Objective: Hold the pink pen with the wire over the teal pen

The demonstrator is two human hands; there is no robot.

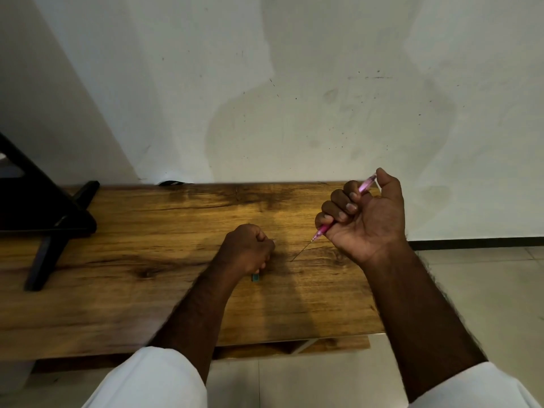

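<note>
Right hand (pixel 363 212) fisted round a pink mechanical pencil (pixel 343 210) – raised over the table (pixel 147 304), tip down-left. Left hand (pixel 247 250) curled on a small teal piece (pixel 255 277), resting on the table.

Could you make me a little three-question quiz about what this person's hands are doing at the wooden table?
1. True or false: the right hand lies flat and open on the wooden table.
2. What does the right hand grip? A) a pink mechanical pencil B) a spoon C) a key
3. Fill in: the left hand is closed in a fist round a small ____-coloured thing that peeks out below it.

Key
1. False: it is raised, fingers curled round the pencil, thumb on its top end.
2. A
3. Teal; what it is cannot be told.
</note>
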